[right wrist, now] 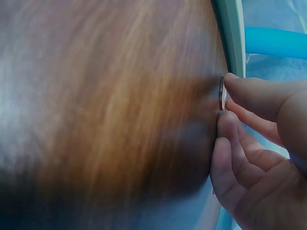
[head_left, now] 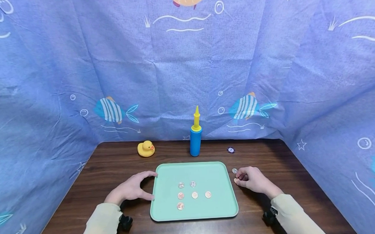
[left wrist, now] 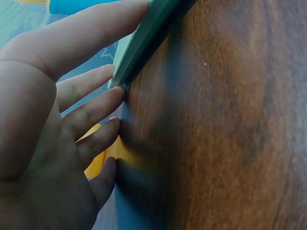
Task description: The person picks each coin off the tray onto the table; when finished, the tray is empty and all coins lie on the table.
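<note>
A copper coin (head_left: 236, 180) is pinched at the fingertips of the right hand (head_left: 254, 180), just beside the right edge of the green tray (head_left: 227, 205); in the right wrist view the coin (right wrist: 222, 95) is seen on edge between thumb and forefinger, seemingly touching the bench (head_left: 114, 161), though blur makes this uncertain. A silver coin (head_left: 234, 170) is left on the wood just beyond those fingers. The left hand (head_left: 132, 188) is laid against the tray's left rim, its grip loose and spread, with nothing held; thumb and forefinger are set on the rim. Six coins (head_left: 194, 195) are spread inside the tray. Behind it, a yellow duck (head_left: 146, 148), a blue pump (head_left: 195, 137) and a purple chip (head_left: 230, 150) are stood near the fish-print cloth (head_left: 185, 69)
</note>
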`<action>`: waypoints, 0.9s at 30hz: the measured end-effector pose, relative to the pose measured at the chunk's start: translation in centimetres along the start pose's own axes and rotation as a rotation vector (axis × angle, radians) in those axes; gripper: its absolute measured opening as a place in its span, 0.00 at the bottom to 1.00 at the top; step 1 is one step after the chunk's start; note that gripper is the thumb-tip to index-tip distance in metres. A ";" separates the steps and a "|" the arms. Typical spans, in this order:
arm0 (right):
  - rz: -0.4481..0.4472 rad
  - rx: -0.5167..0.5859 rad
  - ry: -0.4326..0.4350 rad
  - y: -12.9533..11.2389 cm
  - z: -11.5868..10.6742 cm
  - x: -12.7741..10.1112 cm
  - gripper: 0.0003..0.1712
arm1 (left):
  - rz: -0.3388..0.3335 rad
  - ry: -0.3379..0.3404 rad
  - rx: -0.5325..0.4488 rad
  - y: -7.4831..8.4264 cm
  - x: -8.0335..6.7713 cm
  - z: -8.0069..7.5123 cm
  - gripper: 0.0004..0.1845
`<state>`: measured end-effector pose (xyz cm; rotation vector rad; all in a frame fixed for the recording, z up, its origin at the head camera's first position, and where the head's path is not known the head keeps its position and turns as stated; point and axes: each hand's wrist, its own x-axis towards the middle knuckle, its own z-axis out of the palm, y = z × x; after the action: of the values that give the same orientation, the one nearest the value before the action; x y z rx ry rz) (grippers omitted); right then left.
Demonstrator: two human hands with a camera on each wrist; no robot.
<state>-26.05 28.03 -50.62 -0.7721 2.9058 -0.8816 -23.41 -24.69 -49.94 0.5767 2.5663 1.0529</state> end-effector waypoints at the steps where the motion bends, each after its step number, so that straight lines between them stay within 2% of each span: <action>1: -0.006 0.000 0.002 0.0 0.0 0.0 0.07 | 0.001 0.002 -0.001 0.0 0.0 0.0 0.45; 10: 0.020 -0.004 0.049 0.0 0.2 0.1 0.07 | 0.006 0.014 0.000 -0.1 0.0 0.1 0.45; 27: 0.045 -0.014 0.054 0.0 0.1 0.4 0.06 | -0.015 0.011 -0.013 0.0 0.0 0.1 0.45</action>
<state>-26.43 27.81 -50.62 -0.6910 2.9665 -0.8929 -23.35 -24.60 -49.99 0.5491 2.5676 1.0698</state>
